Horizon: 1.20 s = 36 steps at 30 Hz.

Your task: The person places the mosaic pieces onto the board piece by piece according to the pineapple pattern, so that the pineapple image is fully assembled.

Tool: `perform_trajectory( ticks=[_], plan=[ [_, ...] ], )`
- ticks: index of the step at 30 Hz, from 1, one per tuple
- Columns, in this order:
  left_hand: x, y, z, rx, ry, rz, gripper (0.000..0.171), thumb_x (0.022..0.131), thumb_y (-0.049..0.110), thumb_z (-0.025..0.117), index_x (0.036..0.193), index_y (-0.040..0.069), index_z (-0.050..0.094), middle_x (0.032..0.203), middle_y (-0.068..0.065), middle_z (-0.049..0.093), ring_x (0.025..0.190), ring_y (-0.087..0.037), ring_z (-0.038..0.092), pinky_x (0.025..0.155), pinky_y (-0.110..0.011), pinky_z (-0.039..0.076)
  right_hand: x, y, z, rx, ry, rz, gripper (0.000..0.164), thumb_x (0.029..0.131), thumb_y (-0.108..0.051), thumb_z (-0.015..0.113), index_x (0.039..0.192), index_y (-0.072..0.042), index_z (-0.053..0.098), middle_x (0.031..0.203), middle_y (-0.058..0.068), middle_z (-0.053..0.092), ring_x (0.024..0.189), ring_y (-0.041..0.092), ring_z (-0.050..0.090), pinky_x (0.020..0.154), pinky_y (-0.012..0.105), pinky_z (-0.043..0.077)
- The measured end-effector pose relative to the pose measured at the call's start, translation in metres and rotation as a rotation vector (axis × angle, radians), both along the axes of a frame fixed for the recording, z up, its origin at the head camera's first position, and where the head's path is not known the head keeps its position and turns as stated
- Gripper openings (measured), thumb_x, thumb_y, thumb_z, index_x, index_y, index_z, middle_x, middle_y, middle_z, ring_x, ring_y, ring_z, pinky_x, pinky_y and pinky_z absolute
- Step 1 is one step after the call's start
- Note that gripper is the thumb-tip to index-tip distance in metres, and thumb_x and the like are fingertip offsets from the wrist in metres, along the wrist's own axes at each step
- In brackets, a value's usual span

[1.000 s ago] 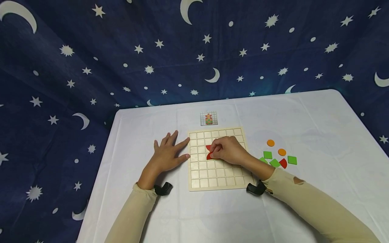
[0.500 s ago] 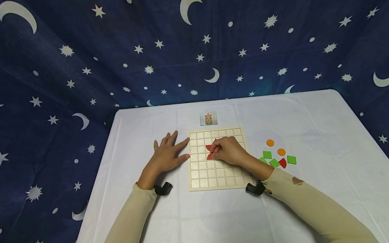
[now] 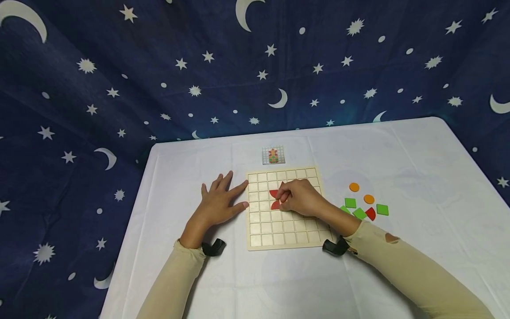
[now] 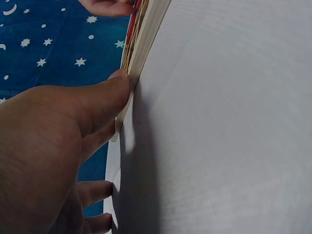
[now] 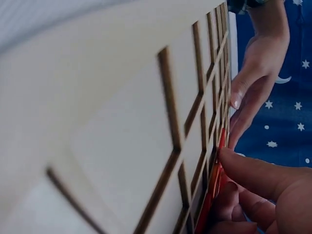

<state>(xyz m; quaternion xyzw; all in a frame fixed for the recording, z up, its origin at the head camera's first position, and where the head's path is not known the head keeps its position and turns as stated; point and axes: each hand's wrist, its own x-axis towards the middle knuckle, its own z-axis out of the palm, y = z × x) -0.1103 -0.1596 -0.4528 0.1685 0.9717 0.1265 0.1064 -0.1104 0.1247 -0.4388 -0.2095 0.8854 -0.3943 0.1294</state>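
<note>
A square wooden grid board (image 3: 288, 227) lies flat on the table. My left hand (image 3: 218, 206) is beside it with fingers spread, thumb and index finger at its left edge; in the left wrist view the thumb (image 4: 105, 100) touches that edge. Over the board's middle, my right hand (image 3: 300, 197) has bent fingers. Thumb and fingertips pinch at a red tile (image 5: 223, 181) in the right wrist view, partly hidden by the fingers. Left of these fingertips, an upper red quarter-circle tile (image 3: 273, 193) and a lower one (image 3: 275, 205) show on the grid. The hand covers neighbouring cells.
A small pattern card (image 3: 273, 155) lies behind the board. To the right are orange round tiles (image 3: 354, 187), several green square tiles (image 3: 382, 209) and a red quarter-circle tile (image 3: 370, 214). A dark blue star-print cloth (image 3: 223, 110) hangs behind the white-covered table (image 3: 418, 168).
My right thumb has shifted slightly right, uncovering more of the lower red tile on the board. My left hand stays in place.
</note>
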Motion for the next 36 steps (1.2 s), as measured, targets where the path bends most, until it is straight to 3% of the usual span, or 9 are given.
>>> perform_trajectory(
  ticks=[4, 9, 20, 27, 32, 36],
  plan=[
    [0.0, 0.0, 0.0, 0.003, -0.001, 0.001, 0.069, 0.095, 0.067, 0.056, 0.156, 0.041, 0.039, 0.172, -0.012, 0.018, 0.157, -0.043, 0.015, 0.113, -0.082, 0.008, -0.001, 0.005, 0.002, -0.033, -0.06, -0.032, 0.018, 0.078, -0.008, 0.085, 0.095, -0.012, 0.078, 0.081, -0.004, 0.071, 0.07, 0.008, 0.061, 0.071, 0.026, 0.05],
    [-0.001, 0.0, -0.002, -0.004, 0.004, 0.001, 0.069, 0.094, 0.067, 0.056, 0.156, 0.041, 0.039, 0.172, -0.012, 0.018, 0.157, -0.044, 0.016, 0.112, -0.082, 0.009, -0.005, 0.021, 0.008, -0.041, -0.122, -0.135, 0.018, 0.08, -0.012, 0.086, 0.095, -0.013, 0.077, 0.079, -0.003, 0.069, 0.07, 0.013, 0.061, 0.068, 0.025, 0.049],
    [-0.001, 0.0, -0.003, -0.012, -0.004, 0.005, 0.07, 0.095, 0.069, 0.054, 0.157, 0.042, 0.037, 0.172, -0.012, 0.016, 0.158, -0.043, 0.015, 0.113, -0.082, 0.008, -0.018, 0.091, 0.031, 0.096, -0.041, -0.299, 0.016, 0.088, -0.026, 0.082, 0.099, -0.015, 0.079, 0.082, 0.002, 0.069, 0.081, 0.021, 0.058, 0.07, 0.032, 0.047],
    [-0.001, 0.0, -0.004, -0.009, -0.005, 0.01, 0.07, 0.094, 0.069, 0.054, 0.157, 0.042, 0.037, 0.172, -0.011, 0.017, 0.158, -0.042, 0.014, 0.113, -0.082, 0.008, -0.018, 0.128, 0.036, 0.227, -0.039, -0.31, 0.026, 0.088, -0.033, 0.081, 0.106, -0.015, 0.078, 0.089, 0.004, 0.069, 0.085, 0.024, 0.058, 0.072, 0.035, 0.045],
    [-0.001, 0.0, -0.003, 0.0, -0.005, 0.008, 0.07, 0.094, 0.068, 0.055, 0.157, 0.042, 0.038, 0.172, -0.011, 0.017, 0.158, -0.042, 0.014, 0.113, -0.082, 0.008, -0.015, 0.149, 0.035, 0.28, -0.049, -0.295, 0.021, 0.088, -0.029, 0.082, 0.103, -0.015, 0.079, 0.09, 0.003, 0.07, 0.091, 0.025, 0.057, 0.077, 0.036, 0.043],
    [0.0, 0.0, -0.001, 0.0, -0.008, 0.01, 0.07, 0.094, 0.068, 0.056, 0.157, 0.042, 0.038, 0.172, -0.012, 0.017, 0.158, -0.042, 0.014, 0.113, -0.082, 0.008, -0.011, 0.164, 0.032, 0.308, -0.042, -0.278, 0.016, 0.086, -0.027, 0.083, 0.097, -0.015, 0.08, 0.086, 0.0, 0.071, 0.085, 0.024, 0.056, 0.072, 0.035, 0.043]
  ],
)
